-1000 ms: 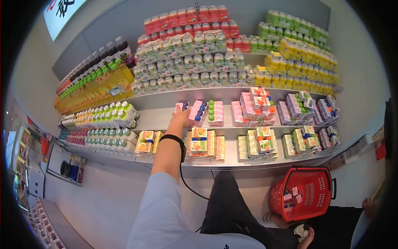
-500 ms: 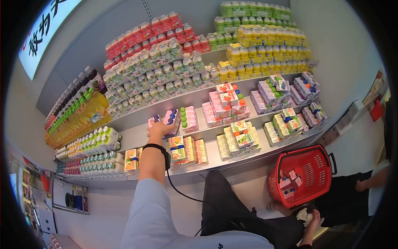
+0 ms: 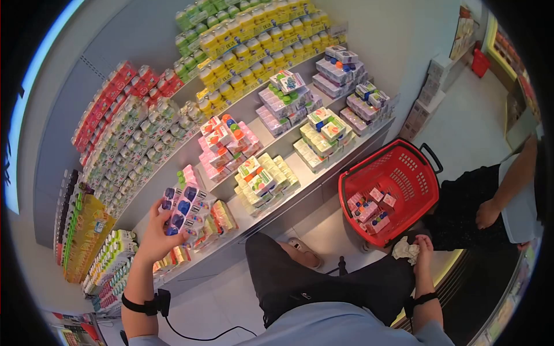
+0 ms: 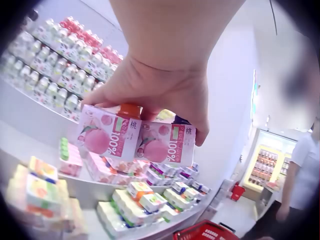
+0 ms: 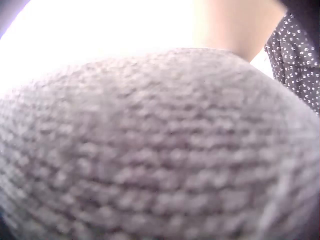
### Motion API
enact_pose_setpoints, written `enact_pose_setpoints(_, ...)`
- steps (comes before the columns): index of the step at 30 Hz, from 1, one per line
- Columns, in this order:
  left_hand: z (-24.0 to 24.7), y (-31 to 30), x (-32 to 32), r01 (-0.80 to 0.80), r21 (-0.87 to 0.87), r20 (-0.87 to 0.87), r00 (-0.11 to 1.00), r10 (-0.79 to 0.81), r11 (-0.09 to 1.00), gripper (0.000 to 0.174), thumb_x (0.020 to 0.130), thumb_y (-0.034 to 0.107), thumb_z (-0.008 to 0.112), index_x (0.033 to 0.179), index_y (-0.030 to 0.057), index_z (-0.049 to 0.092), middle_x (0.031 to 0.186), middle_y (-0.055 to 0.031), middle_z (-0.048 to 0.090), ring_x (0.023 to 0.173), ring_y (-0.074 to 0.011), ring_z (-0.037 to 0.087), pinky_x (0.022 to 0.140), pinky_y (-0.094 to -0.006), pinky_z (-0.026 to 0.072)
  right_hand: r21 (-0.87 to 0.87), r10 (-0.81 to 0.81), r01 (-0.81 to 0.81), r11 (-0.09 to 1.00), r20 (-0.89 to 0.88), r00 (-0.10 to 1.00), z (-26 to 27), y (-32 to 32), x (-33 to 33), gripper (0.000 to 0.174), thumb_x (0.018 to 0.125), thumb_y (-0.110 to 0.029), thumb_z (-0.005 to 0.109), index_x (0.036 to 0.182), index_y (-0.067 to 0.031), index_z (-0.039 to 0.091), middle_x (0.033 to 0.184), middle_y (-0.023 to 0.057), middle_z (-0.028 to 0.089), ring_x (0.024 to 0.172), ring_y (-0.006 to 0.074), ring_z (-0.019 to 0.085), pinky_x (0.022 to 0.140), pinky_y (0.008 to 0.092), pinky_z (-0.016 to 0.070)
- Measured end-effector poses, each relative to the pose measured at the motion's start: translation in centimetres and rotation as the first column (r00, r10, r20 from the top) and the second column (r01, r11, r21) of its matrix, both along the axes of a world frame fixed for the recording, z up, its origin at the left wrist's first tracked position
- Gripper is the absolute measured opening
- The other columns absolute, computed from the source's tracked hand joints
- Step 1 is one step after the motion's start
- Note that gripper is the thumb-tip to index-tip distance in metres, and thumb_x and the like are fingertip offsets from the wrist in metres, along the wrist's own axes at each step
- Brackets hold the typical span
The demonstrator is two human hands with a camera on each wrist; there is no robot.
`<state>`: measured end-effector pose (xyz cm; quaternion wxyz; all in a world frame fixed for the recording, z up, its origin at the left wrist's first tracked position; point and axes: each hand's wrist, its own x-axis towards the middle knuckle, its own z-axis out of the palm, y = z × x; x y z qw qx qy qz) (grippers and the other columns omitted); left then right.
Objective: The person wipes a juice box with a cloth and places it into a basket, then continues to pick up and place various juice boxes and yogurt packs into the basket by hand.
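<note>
My left hand (image 3: 154,235) grips pink peach juice cartons (image 3: 183,209) with dark blue caps, held up in front of the lower shelves. In the left wrist view, the hand (image 4: 162,87) spans their tops from above. Two carton ends printed with peaches face that camera, and one orange cap shows under the fingers. Down by my right thigh, my right hand (image 3: 425,249) holds a crumpled off-white wad (image 3: 405,249). Dark knitted fabric (image 5: 150,150) fills most of the right wrist view, where the hand is hidden.
A red shopping basket (image 3: 424,199) with several pink cartons inside stands right of my knees. Another person (image 3: 490,213) is beside it. Stacked juice packs (image 3: 265,184) line the stepped shelves, with yellow-wrapped bottles (image 3: 254,46) above and large juice bottles (image 3: 86,230) at left.
My left hand has lifted the peach juice cartons off the shelf and drawn them back towards me. The head view has turned right, bringing the basket nearer the middle.
</note>
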<state>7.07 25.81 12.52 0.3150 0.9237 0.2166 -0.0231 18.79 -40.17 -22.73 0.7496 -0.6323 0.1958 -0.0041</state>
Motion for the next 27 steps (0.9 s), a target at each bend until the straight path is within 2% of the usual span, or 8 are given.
enact_pose_setpoints(3, -2.4, -11.0, 6.1, 0.339, -0.029, -0.103, 0.935, -0.34, 0.94, 0.067, 0.06, 0.042, 0.082, 0.107, -0.0023, 0.069, 0.15, -0.024, 0.031, 0.133, -0.0371, 0.043, 0.1, -0.0435, 0.0463, -0.014, 0.033, -0.033, 0.999, -0.023, 0.999, 0.8, 0.2, -0.3, 0.011, 0.098, -0.012, 0.056, 0.096, -0.0061, 0.065, 0.076, -0.001, 0.058, 0.069, 0.0074, 0.055, 0.064, 0.0206, 0.0433)
enact_pose_setpoints(7, -11.9, -23.6, 16.0, 0.76, 0.283, -0.204, 0.644, -0.738, 0.585, 0.075, 0.057, 0.049, 0.08, 0.116, 0.0039, 0.069, 0.152, -0.0227, 0.032, 0.134, -0.0422, 0.038, 0.105, -0.0557, 0.0377, 0.055, 0.077, -0.077, 0.996, -0.009, 0.997, 1.4, 0.3, -1.0, 0.009, 0.098, -0.01, 0.055, 0.098, -0.0057, 0.063, 0.079, -0.0004, 0.059, 0.071, 0.0071, 0.055, 0.066, 0.0203, 0.0438)
enact_pose_setpoints(11, -23.7, -35.8, 25.4, 0.84, 0.259, -0.402, 0.542, -0.738, 0.476, 0.086, 0.058, 0.057, 0.079, 0.128, 0.009, 0.065, 0.156, -0.0194, 0.029, 0.137, -0.0498, 0.03, 0.104, -0.0646, 0.0338, 0.099, 0.092, -0.089, 0.991, -0.024, 0.995, 2.2, 0.0, -1.1, 0.008, 0.097, -0.007, 0.057, 0.102, -0.0035, 0.062, 0.083, 0.001, 0.061, 0.077, 0.008, 0.058, 0.072, 0.0205, 0.0458)
enact_pose_setpoints(17, -40.8, -44.7, 29.8, 0.735, 0.201, -0.543, 0.634, -0.551, 0.648, 0.088, 0.06, 0.061, 0.08, 0.131, 0.0116, 0.064, 0.16, -0.0175, 0.021, 0.142, -0.0559, 0.019, 0.104, -0.0698, 0.032, 0.1, 0.084, -0.073, 0.992, -0.104, 0.991, 3.7, -0.4, -0.6, 0.011, 0.096, -0.004, 0.056, 0.105, -0.0026, 0.061, 0.086, 0.0028, 0.062, 0.08, 0.0094, 0.059, 0.077, 0.0227, 0.0467)
enact_pose_setpoints(20, -47.0, -45.4, 28.4, 0.702, 0.13, -0.576, 0.628, -0.522, 0.701, 0.103, 0.064, 0.059, 0.08, 0.149, 0.0157, 0.042, 0.163, -0.017, 0.014, 0.144, -0.0545, 0.016, 0.109, -0.0679, 0.0278, 0.05, 0.073, -0.067, 0.996, -0.109, 0.991, 3.7, -0.5, 0.1, 0.011, 0.096, -0.004, 0.056, 0.105, -0.0021, 0.061, 0.087, 0.0031, 0.062, 0.081, 0.0094, 0.059, 0.077, 0.0231, 0.047)
enact_pose_setpoints(21, -48.7, -45.1, 27.5, 0.676, 0.109, -0.556, 0.649, -0.519, 0.728, 0.107, 0.064, 0.059, 0.079, 0.153, 0.0169, 0.036, 0.164, -0.0167, 0.013, 0.145, -0.0534, 0.014, 0.11, -0.0672, 0.0268, 0.046, 0.075, -0.07, 0.996, -0.12, 0.99, 3.7, -0.5, 0.4, 0.012, 0.096, -0.004, 0.056, 0.105, -0.0019, 0.061, 0.088, 0.0031, 0.062, 0.082, 0.0092, 0.059, 0.077, 0.0229, 0.0469)
enact_pose_setpoints(25, -49.9, -42.7, 27.5, 0.857, -0.161, -0.694, 0.254, -0.674, 0.489, 0.114, 0.067, 0.058, 0.078, 0.158, 0.0188, 0.021, 0.164, -0.0167, 0.015, 0.15, -0.0411, 0.015, 0.116, -0.0624, 0.0198, -0.012, 0.098, -0.102, 0.995, -0.161, 0.982, 4.4, 0.2, 1.7, 0.012, 0.095, -0.003, 0.056, 0.105, -0.0011, 0.061, 0.086, 0.0024, 0.062, 0.082, 0.0084, 0.059, 0.076, 0.0221, 0.0464)
enact_pose_setpoints(27, -48.6, -42.8, 27.9, 0.879, -0.065, -0.645, 0.325, -0.692, 0.473, 0.093, 0.072, 0.051, 0.076, 0.149, 0.0152, 0.039, 0.16, -0.0165, 0.027, 0.147, -0.0364, 0.025, 0.115, -0.0586, 0.0249, -0.068, 0.132, -0.145, 0.987, -0.174, 0.976, 4.6, 0.3, 2.4, 0.012, 0.095, -0.003, 0.056, 0.105, -0.0011, 0.061, 0.085, 0.0022, 0.063, 0.08, 0.0082, 0.059, 0.076, 0.0219, 0.0463)
